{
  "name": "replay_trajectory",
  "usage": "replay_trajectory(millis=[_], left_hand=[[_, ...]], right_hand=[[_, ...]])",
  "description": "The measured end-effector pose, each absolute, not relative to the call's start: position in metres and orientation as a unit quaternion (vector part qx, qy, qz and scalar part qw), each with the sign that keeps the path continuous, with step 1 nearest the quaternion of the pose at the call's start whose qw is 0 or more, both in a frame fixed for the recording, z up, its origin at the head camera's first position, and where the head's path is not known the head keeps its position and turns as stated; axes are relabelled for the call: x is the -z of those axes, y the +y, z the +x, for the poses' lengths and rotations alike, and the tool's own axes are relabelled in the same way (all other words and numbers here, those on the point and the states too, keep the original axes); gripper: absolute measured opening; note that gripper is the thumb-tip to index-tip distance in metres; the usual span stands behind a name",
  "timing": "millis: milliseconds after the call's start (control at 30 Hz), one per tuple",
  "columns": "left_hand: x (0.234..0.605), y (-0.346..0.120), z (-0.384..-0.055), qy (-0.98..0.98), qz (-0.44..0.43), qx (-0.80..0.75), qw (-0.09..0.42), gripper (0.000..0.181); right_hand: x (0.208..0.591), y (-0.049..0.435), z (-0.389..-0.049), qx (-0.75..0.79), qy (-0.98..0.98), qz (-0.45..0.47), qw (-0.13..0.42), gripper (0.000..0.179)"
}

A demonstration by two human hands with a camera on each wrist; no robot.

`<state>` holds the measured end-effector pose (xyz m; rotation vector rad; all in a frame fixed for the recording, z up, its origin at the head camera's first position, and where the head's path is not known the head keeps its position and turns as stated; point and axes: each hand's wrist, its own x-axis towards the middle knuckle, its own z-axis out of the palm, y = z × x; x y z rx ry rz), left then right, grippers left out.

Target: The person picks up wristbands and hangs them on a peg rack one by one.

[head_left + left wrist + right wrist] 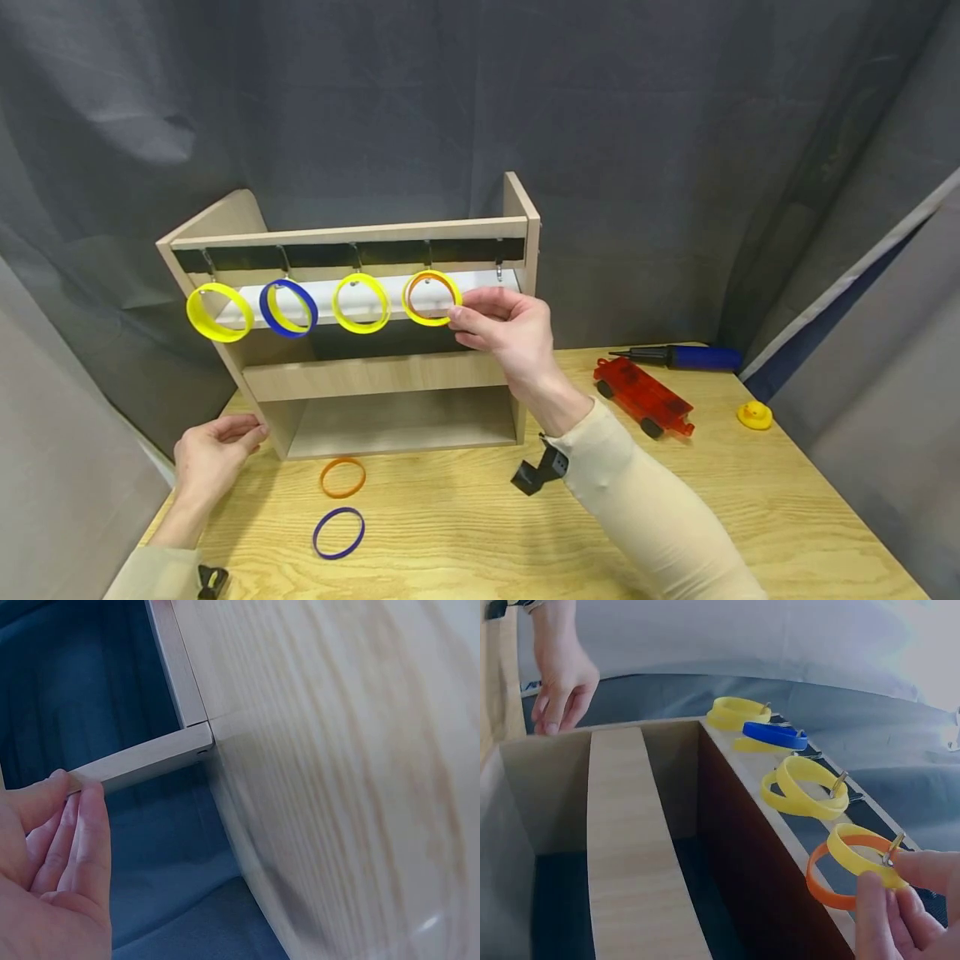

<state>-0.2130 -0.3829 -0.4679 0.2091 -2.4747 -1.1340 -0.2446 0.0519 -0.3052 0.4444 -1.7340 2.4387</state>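
My right hand [517,333] pinches the right side of a yellow wristband [845,864] at the rack's fourth hook [894,847]. An orange wristband [816,883] hangs on that hook behind the yellow one. At the lower left, my left hand [213,454] grips the edge of the wooden rack's side panel [150,759] between thumb and fingers. Farther left along the hooks hang a yellow wristband [361,327], a blue wristband [267,310] with yellow showing inside it, and another yellow wristband [197,315]. The fifth hook [499,265], at the right, is bare.
On the table before the rack lie an orange wristband [323,477] and a dark blue wristband [317,539]. To the right are a red toy wagon [645,393], a blue-and-black hand pump [697,358] and a yellow rubber duck [754,415]. Grey curtains [637,167] surround the table.
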Motion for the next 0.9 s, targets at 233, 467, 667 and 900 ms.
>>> replay_trajectory(millis=[233, 467, 667, 900], left_hand=[[0.470, -0.384, -0.214, -0.889, 0.074, 0.402, 0.206, 0.028], [0.470, -0.384, -0.214, -0.894, 0.077, 0.392, 0.205, 0.029], [0.471, -0.384, -0.214, -0.893, 0.079, 0.395, 0.202, 0.030], [0.470, -0.384, -0.213, -0.892, 0.082, 0.394, 0.204, 0.029]], right_hand=[[0.311, 0.051, -0.243, -0.765, -0.616, 0.159, 0.102, 0.025], [0.319, 0.048, -0.243, -0.758, -0.620, 0.157, 0.125, 0.021], [0.322, 0.047, -0.244, -0.762, -0.614, 0.158, 0.129, 0.020], [0.338, 0.042, -0.238, -0.741, -0.639, 0.173, 0.116, 0.017]])
